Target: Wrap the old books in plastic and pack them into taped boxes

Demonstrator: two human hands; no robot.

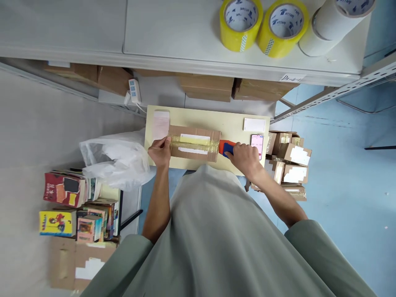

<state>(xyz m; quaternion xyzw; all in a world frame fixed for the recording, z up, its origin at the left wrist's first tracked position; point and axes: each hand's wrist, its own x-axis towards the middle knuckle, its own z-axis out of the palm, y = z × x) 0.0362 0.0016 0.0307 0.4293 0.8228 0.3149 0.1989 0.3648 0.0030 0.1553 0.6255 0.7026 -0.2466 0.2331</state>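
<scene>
A narrow cardboard box (194, 143) lies on the cream tabletop (235, 113), with yellowish tape along its top and white label strips on both sides of the tape. My left hand (160, 151) pinches at the box's left end, thumb and finger together on its edge or the tape there; which of these is too small to make out. At the opposite end, my right hand (246, 159) is wrapped around a red-orange and blue tape dispenser (227, 147). The dispenser's front meets the box's right end.
A phone (256, 146), a white card (254, 124) and pale paper (161, 125) lie on the tabletop. Tape rolls (241, 18) stand on the shelf above. Small cartons (295, 154) are stacked right; a plastic bag (119, 159) and books (64, 189) are left.
</scene>
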